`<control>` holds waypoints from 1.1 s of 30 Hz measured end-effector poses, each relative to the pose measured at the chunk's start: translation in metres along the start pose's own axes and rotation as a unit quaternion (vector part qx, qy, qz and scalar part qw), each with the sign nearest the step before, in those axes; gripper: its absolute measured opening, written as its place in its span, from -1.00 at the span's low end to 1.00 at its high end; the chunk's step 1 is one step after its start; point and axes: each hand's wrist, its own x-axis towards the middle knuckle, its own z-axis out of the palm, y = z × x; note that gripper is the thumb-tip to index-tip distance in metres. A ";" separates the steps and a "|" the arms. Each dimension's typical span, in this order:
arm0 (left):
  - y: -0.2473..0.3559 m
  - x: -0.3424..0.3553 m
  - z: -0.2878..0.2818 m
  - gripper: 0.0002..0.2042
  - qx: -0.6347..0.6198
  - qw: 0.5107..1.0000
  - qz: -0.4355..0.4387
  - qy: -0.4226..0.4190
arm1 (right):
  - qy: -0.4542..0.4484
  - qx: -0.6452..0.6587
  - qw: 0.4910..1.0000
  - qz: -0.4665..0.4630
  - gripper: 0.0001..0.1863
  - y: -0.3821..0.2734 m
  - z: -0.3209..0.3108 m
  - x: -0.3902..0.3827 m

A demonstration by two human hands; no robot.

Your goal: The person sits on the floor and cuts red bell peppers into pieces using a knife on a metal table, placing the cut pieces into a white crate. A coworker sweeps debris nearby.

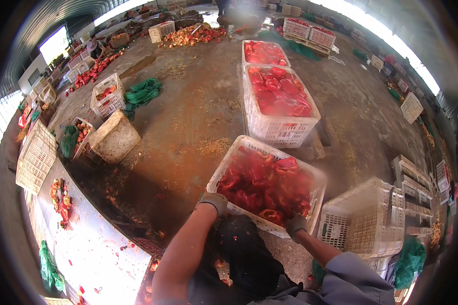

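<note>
Two gloved hands on one load: left grip (215,202) closed on the rim of a white plastic crate (315,192) by its near left corner, right grip (295,223) holding the same rim by the near right corner, its fingertips partly hidden. Crate sits just ahead of and between the grips, heaped with red peppers (262,185), some looking split or flattened. Long axis runs left to right across the body, slanting: left end farther from the wearer, right end nearer. One long side faces the wearer; open top up. Dark-clad legs (247,254) just behind the grips, close to the near wall. Beyond the grips, past the far rim, a second filled crate (285,133), its long axis running roughly away from the wearer, with another filled crate (264,53) close behind it. Right of the right grip, an upright crate (364,221) with no peppers visible through its slatted walls; green netting (410,261) beyond it, toward the lower right. Left of the left grip, well apart, a pale worktop (104,249) strewn with red scraps. Farther ahead and left, a dirty white box (115,137) tipped at an angle, more green netting (143,92) past it on the stained floor (188,117).
</note>
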 end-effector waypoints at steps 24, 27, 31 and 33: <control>0.005 0.006 -0.002 -0.61 0.011 1.000 -0.015 -0.026 | -0.021 0.017 0.999 0.032 -0.53 -0.009 -0.015 -0.007; 0.001 0.012 0.004 -0.58 0.016 1.000 0.003 -0.019 | -0.019 -0.010 1.000 -0.001 -0.55 -0.002 -0.012 -0.003; 0.001 0.006 0.000 -0.53 0.030 0.999 0.006 -0.015 | -0.015 -0.026 0.999 -0.009 -0.56 -0.007 -0.011 -0.005; 0.006 0.005 -0.005 -0.51 0.020 1.000 0.003 -0.022 | -0.001 0.019 0.999 0.025 -0.54 -0.005 -0.007 -0.006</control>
